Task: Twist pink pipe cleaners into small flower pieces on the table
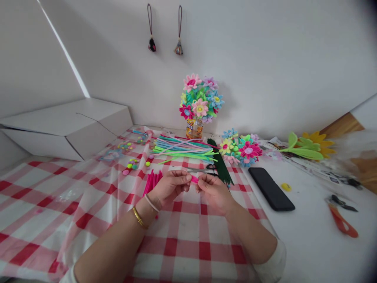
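"What's that pink piece [194,179] between the hands?"

"Something small and bright, just on the near side of the scissors [202,170]. I'd call it very light."

"Stiff or soft?"

"Soft outside, I'd guess, maybe with bendable wire inside, if it's like the pink stems [151,181] left of the scissors. It should take a bend and hold it. Not slippery, hardly fragile, though a hard squeeze might flatten the fuzz."

"Where would you take hold?"

"By its ends, with fingertips, as here. The left hand [172,186] pinches one end with the thumb on top; the right hand [216,192] has the other end, also between thumb and fingers."

"And the arms?"

"Both forearms come in from the near side of the scissors, slanting inward so the hands almost meet in front of the blades. The other fingers curl underneath. The left wrist wears a gold bracelet [139,218] and a pale band [152,202]."

"Are they leaning on the bench [312,239]?"

"I can't be sure. The hands look raised over the checked cloth [191,259], nearer us than the scissors."
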`<state>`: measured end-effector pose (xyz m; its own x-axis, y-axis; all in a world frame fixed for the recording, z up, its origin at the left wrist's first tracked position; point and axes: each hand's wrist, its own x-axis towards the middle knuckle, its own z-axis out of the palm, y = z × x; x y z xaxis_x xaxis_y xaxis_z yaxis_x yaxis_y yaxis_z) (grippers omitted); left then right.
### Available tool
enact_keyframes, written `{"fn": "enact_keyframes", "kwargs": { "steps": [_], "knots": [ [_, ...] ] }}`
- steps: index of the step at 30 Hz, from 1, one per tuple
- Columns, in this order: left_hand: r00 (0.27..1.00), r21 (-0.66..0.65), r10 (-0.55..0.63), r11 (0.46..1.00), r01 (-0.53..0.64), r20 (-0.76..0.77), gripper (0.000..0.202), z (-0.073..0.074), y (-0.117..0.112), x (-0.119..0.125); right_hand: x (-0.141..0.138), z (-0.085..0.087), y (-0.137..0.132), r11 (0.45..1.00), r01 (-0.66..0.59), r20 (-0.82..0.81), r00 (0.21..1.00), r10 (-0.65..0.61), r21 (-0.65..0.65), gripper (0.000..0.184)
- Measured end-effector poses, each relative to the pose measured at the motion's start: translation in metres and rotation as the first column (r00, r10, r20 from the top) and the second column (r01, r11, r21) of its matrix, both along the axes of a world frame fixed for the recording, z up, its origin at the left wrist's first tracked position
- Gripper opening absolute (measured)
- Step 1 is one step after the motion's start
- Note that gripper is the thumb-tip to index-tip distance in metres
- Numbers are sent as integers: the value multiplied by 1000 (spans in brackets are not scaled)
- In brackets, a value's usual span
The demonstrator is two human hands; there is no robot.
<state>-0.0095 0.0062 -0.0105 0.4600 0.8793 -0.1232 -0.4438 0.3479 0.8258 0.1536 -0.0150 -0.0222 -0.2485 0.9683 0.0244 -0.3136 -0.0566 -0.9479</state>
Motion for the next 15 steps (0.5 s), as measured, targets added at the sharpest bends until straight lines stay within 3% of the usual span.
{"fn": "enact_keyframes", "kwargs": {
  "steps": [6,10,13,15],
  "knots": [
    [997,52,40,998,-36,-72,14,-3,6,-4,4,-9,5,998,57,80,995,-54,-33,22],
    [961,137,146,984,-116,-235,16,-4,15,-14,8,-7,7,990,142,99,985,-139,-17,23],
    [834,229,258,960,-163,-488,19,-6,24,-23,10,-4,9,982,188,87,979,-186,-13,24],
    [735,259,272,956,-135,-621,19,-9,29,-27,11,-4,10,981,194,101,976,-193,-4,23]
  ]
}}
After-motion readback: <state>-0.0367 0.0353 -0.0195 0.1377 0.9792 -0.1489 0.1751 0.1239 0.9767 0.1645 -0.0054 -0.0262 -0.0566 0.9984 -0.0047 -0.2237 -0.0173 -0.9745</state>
